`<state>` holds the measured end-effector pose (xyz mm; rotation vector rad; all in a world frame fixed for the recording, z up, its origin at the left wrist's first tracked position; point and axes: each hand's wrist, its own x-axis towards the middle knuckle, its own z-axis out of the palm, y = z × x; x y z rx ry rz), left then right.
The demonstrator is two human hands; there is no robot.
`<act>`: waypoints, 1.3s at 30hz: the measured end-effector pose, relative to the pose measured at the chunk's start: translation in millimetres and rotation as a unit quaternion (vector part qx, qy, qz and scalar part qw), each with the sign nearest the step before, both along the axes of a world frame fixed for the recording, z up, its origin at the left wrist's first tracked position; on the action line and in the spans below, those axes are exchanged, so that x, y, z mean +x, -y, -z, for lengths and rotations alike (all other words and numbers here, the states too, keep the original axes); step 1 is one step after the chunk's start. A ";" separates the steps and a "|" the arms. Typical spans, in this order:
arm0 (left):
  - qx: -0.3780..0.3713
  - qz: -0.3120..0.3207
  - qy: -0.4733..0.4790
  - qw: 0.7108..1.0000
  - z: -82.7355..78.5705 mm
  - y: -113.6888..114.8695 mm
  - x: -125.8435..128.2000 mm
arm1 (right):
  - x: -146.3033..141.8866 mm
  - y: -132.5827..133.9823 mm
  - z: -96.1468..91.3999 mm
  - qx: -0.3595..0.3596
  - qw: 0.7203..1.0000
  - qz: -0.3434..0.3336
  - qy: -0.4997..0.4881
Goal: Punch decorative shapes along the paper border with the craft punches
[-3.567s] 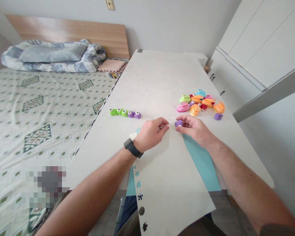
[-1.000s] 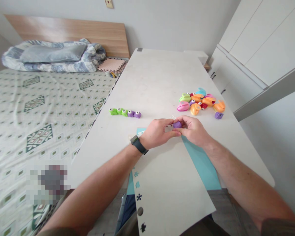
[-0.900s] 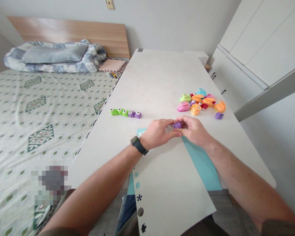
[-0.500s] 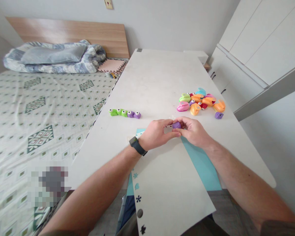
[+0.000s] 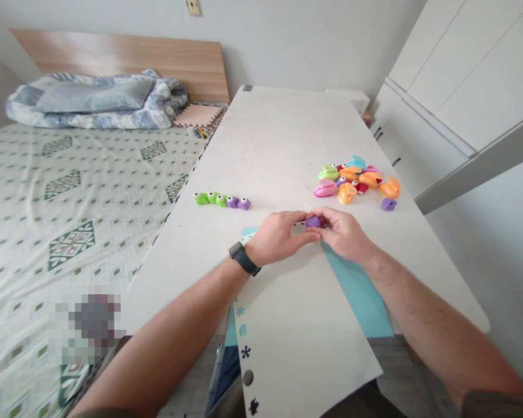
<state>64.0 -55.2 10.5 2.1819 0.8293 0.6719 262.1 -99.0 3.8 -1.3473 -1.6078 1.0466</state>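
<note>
A small purple paper punch [image 5: 313, 222] sits at the far edge of a white sheet of paper [image 5: 296, 307], between my two hands. My right hand [image 5: 342, 231] is closed round its right side with fingers and thumb. From the left, the thumb and fingers of my left hand [image 5: 279, 235] close on the punch and the paper edge; their exact contact is partly hidden. Cut-out shapes, among them a flower, a circle and a leaf, run down the sheet's left edge, and a few show by the punch. Beneath it lies a light blue sheet [image 5: 359, 290].
On the white table [image 5: 287, 133], a pile of colourful punches [image 5: 353, 180] lies to the right, with a purple punch [image 5: 389, 204] beside it. A row of green and purple punches [image 5: 221, 201] lies to the left. A bed [image 5: 113, 174] adjoins the table's left side.
</note>
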 end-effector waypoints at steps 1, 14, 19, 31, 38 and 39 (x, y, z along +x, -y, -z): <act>-0.002 0.000 0.003 1.000 0.3 0.0 0.2 | -0.4 0.1 -0.1 0.002 1.000 0.001 0.003; -0.016 0.004 0.030 0.999 3.2 -1.2 0.5 | -2.4 -2.1 5.1 0.026 0.999 0.020 -0.008; -0.016 -0.005 0.021 1.000 1.1 -2.6 -0.2 | -1.6 -3.2 6.4 0.023 0.999 0.020 -0.030; -0.016 -0.023 -0.005 1.000 6.7 -3.8 -6.1 | 5.7 -4.3 11.7 0.000 0.999 0.010 -0.048; -0.001 -0.044 -0.037 0.998 8.5 -5.4 -9.8 | 12.4 -3.2 2.6 -0.011 0.995 0.019 -0.095; 0.002 -0.045 -0.039 0.998 8.8 -5.6 -9.9 | 12.8 -3.1 1.1 -0.009 0.994 0.025 -0.103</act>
